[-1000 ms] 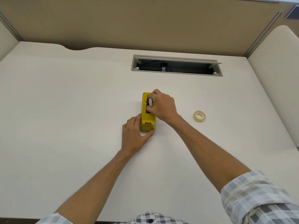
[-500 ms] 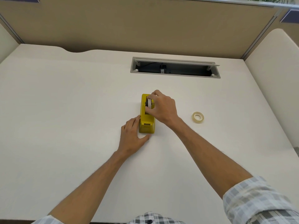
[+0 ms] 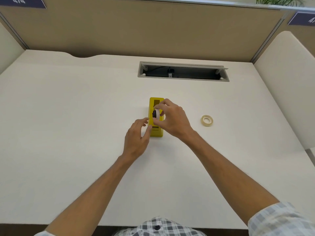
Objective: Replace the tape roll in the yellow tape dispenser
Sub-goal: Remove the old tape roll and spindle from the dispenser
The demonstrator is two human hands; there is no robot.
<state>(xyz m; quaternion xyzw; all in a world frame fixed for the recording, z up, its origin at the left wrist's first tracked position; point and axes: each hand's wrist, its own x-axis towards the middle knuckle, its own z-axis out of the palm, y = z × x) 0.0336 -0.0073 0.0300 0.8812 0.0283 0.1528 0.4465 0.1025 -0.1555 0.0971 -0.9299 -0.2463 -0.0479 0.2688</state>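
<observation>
The yellow tape dispenser [image 3: 156,132] stands upright in the middle of the white desk. My right hand [image 3: 172,119] pinches a nearly spent white tape roll [image 3: 157,114] on its black core, held just above the dispenser's open slot. My left hand [image 3: 137,135] hovers at the dispenser's left side, fingers spread, holding nothing. A full clear tape roll [image 3: 207,120] lies flat on the desk to the right, apart from both hands.
An open grey cable tray [image 3: 183,71] is sunk into the desk behind the dispenser. A tan partition [image 3: 153,29] closes the back, and a cream side panel [image 3: 288,86] rises at the right edge.
My right hand has lifted the old roll and core up out of the dispenser. My left hand has come off the dispenser's base and risen, fingers opening.
</observation>
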